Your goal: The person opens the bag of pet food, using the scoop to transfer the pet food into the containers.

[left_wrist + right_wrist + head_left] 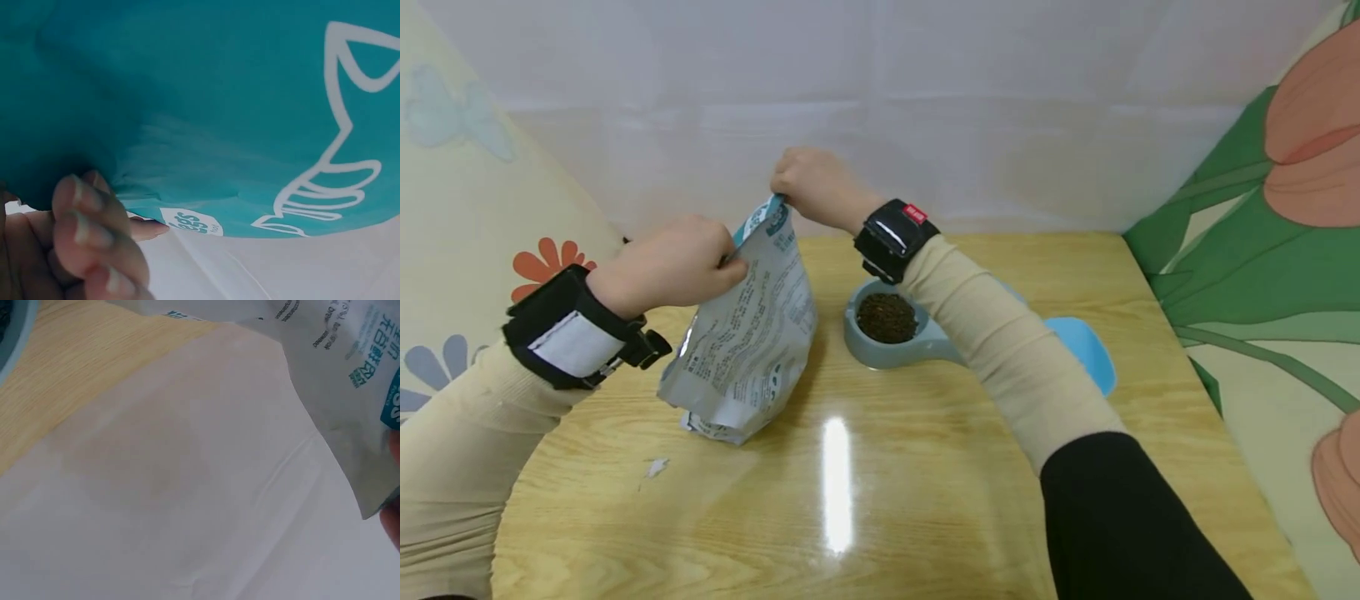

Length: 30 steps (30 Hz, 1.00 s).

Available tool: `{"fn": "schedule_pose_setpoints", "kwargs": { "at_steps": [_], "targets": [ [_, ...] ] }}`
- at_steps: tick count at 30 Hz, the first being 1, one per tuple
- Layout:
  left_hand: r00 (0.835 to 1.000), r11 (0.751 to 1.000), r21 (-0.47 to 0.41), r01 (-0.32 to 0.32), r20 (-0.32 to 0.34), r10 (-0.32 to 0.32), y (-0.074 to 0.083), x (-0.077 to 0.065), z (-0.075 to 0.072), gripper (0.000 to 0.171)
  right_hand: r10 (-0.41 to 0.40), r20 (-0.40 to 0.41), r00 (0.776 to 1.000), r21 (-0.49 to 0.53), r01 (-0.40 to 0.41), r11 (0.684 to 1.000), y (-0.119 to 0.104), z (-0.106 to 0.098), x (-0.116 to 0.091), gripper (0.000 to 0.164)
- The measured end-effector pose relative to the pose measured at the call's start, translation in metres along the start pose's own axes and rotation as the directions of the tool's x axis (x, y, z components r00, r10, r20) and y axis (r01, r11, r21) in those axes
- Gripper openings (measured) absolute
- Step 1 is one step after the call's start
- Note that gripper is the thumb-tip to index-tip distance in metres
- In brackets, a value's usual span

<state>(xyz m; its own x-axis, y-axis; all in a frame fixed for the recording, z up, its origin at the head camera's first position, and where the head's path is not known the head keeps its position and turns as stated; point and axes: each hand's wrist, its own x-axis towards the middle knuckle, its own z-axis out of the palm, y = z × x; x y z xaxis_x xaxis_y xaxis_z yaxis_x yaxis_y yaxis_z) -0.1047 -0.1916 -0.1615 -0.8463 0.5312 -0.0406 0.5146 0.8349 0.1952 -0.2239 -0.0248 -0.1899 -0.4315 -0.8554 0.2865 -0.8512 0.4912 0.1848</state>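
A white and teal printed bag [752, 333] stands on the wooden table, its top edge pulled between both hands. My left hand [673, 262] pinches the near top corner with curled fingers; in the left wrist view those fingers [100, 237] lie against the teal face [206, 112]. At the far top corner, my right hand [820, 187] grips the edge between thumb and fingers. Only its fingertips [392, 525] show in the right wrist view, on the bag's corner [365, 456]. Whether the bag's top is sealed, I cannot tell.
Right of the bag stands a blue-grey scoop [891, 357] filled with dark brown granules [887, 318]; my right forearm passes over its handle. Beyond that forearm lies a light blue plastic piece [1086, 354]. A small white scrap [657, 467] is on the table [925, 483]. A white sheet [1000, 108] hangs behind.
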Motion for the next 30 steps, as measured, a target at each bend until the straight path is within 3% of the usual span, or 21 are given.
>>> {"fn": "schedule_pose_setpoints", "kwargs": {
  "at_steps": [10, 17, 26, 30],
  "targets": [
    [0.993, 0.997, 0.021, -0.074, -0.086, 0.076, -0.003, -0.005, 0.001, 0.044, 0.035, -0.055, 0.998, -0.088, -0.040, 0.995, -0.010, 0.000, 0.002, 0.030],
    [0.994, 0.999, 0.022, -0.047, -0.102, 0.049, -0.008, -0.002, 0.002, 0.041, 0.080, -0.054, 0.995, -0.133, -0.087, 0.987, -0.010, 0.001, 0.009, 0.032],
    [0.996, 0.996, -0.091, 0.015, -0.088, -0.024, -0.005, -0.001, 0.006, 0.040, 0.099, -0.040, 0.994, -0.016, -0.100, 0.995, -0.003, 0.002, 0.005, 0.022],
    [0.992, 0.993, -0.121, 0.013, -0.126, -0.028, -0.006, -0.004, 0.008, 0.041, 0.145, -0.056, 0.988, 0.035, -0.144, 0.989, -0.001, 0.000, -0.005, 0.021]
  ]
}}
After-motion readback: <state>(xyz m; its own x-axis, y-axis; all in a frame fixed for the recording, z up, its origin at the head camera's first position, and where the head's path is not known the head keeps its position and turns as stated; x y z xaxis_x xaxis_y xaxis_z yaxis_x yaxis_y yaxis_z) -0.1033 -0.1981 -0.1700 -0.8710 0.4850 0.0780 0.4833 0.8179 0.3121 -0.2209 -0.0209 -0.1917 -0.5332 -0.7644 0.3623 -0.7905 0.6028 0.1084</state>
